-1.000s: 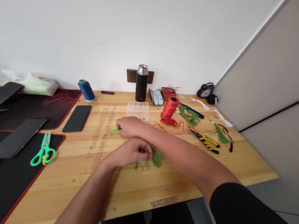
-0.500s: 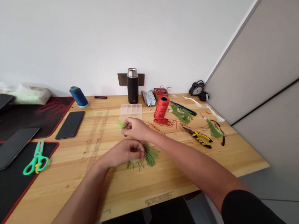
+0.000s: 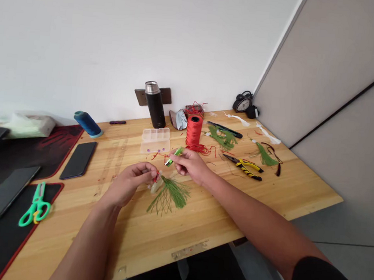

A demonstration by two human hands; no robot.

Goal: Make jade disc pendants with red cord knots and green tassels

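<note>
My left hand pinches a red cord between thumb and fingertips. From that cord a green tassel fans out to the right over the wooden table, with a pale translucent piece by its top. My right hand is closed around a green lighter, its metal end tilted down toward the cord. A small gap separates the metal end from my left fingers. No flame can be made out. Behind the hands lies a clear plastic bead box with several purple beads.
A red thread spool stands behind my right hand, near a black thermos. Yellow-handled pliers, a black cutter and green tassels lie right. Green scissors, a phone and a blue spool are left.
My right hand has moved right and turned, bringing the lighter into clear sight. My left hand has shifted left and up, still pinching the red cord, and more of the tassel shows.
</note>
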